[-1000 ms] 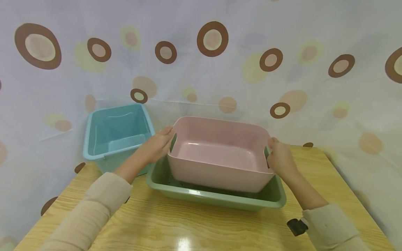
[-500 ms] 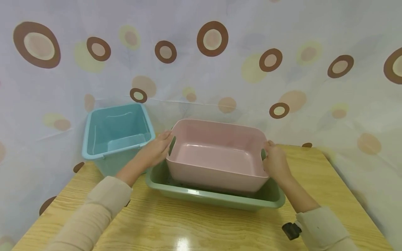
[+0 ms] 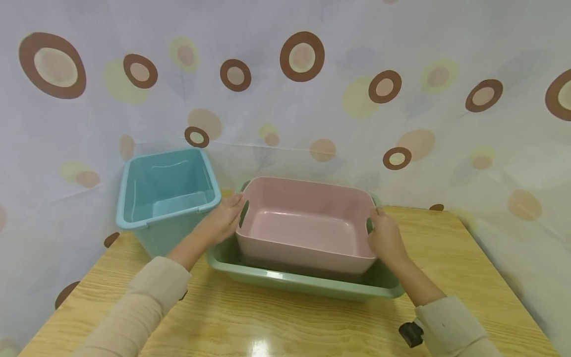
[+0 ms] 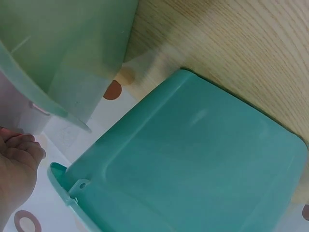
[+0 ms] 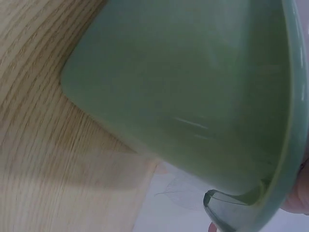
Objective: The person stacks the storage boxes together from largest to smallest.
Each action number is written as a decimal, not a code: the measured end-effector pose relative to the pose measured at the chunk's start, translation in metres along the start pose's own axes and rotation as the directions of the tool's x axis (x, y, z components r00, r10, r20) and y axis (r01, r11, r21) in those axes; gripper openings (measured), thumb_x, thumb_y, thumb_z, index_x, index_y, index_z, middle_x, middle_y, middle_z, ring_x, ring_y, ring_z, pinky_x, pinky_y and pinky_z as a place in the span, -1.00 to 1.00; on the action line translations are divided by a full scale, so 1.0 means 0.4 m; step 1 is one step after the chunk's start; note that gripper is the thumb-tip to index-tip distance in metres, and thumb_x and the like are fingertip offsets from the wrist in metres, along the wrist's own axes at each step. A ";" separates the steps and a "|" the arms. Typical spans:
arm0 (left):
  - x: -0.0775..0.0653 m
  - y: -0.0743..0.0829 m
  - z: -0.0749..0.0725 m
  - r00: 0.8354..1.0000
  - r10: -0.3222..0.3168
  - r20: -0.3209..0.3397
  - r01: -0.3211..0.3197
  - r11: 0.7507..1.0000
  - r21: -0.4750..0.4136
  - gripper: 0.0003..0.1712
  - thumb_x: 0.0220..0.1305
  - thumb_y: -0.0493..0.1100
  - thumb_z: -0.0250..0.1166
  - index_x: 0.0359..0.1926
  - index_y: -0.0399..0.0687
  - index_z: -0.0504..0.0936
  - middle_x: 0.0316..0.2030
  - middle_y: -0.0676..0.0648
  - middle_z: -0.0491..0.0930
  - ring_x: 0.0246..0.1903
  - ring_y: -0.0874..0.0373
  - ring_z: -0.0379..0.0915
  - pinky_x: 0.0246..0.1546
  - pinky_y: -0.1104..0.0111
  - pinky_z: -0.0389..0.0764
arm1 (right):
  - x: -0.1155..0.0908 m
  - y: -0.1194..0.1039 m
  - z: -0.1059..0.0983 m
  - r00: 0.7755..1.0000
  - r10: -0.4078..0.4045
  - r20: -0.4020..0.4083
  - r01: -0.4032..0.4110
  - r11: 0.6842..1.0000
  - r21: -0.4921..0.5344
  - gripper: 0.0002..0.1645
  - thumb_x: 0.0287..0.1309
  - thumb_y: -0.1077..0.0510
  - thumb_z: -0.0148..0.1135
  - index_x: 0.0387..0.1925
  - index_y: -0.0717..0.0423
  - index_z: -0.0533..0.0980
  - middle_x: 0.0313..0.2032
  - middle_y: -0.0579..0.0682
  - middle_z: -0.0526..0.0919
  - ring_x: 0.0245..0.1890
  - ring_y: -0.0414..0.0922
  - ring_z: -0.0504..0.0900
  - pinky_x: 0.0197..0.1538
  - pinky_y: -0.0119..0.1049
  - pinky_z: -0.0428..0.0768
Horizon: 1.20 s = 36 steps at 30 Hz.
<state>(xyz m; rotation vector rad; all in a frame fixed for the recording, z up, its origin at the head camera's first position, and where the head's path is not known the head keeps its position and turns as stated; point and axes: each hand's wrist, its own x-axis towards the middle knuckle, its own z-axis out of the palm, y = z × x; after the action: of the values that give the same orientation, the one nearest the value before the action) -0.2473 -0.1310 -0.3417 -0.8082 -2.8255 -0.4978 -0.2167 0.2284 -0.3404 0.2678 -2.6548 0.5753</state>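
A pink rectangular basin (image 3: 305, 228) sits inside a larger green basin (image 3: 285, 281), as the head view shows. My left hand (image 3: 219, 222) grips the pink basin's left end at its handle hole. At the opposite end, my right hand (image 3: 386, 237) holds the other handle hole. In the left wrist view, the fingers of my left hand (image 4: 20, 164) are curled at the pink rim. Only a little of my right hand (image 5: 298, 195) shows in the right wrist view, behind the green basin's wall (image 5: 183, 92). Whether the pink basin touches the green one's bottom is hidden.
A blue-green bucket (image 3: 178, 202) stands at the left, close to my left forearm and the green basin. All of these are on a wooden table (image 3: 250, 325). Behind it hangs a white curtain (image 3: 339, 29) with brown rings.
The pink basin has sunk lower into the green basin and shifted slightly left. Both hands moved down with it, the right one also leftward. The green basin and bucket stay put.
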 end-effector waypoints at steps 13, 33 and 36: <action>-0.002 -0.018 0.033 1.000 -0.013 0.010 0.013 1.000 0.008 -0.47 0.34 -0.31 -0.12 0.26 -0.54 0.19 0.30 -0.46 0.13 0.31 -0.33 0.05 0.32 -0.09 0.12 | 0.006 0.019 0.041 1.000 0.009 -0.008 -0.009 0.999 0.033 -0.41 -0.22 0.63 -0.24 -0.01 0.69 0.36 0.00 0.62 0.39 0.01 0.44 0.41 -0.07 0.12 0.53; -0.010 -0.034 0.059 0.999 -0.034 0.009 0.034 0.999 -0.015 -0.47 0.32 -0.30 -0.10 0.26 -0.53 0.21 0.30 -0.45 0.15 0.31 -0.31 0.08 0.33 -0.02 0.14 | 0.009 0.019 0.069 1.000 0.021 0.004 -0.021 1.000 0.003 -0.43 -0.15 0.60 -0.23 0.00 0.66 0.38 -0.02 0.59 0.43 0.02 0.40 0.45 0.02 0.15 0.47; -0.006 -0.035 0.060 0.999 -0.040 0.019 0.040 0.999 -0.017 -0.46 0.33 -0.29 -0.10 0.27 -0.52 0.20 0.31 -0.43 0.14 0.32 -0.29 0.07 0.34 -0.01 0.14 | 0.008 0.023 0.070 0.999 0.035 0.016 -0.035 0.999 0.008 -0.45 -0.10 0.60 -0.22 0.01 0.65 0.37 0.00 0.59 0.42 0.04 0.40 0.44 0.05 0.15 0.45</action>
<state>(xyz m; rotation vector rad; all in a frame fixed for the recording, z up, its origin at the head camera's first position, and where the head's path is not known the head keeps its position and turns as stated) -0.2541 -0.1346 -0.3686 -0.7643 -2.8632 -0.5243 -0.2316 0.2241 -0.3655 0.2297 -2.6779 0.5973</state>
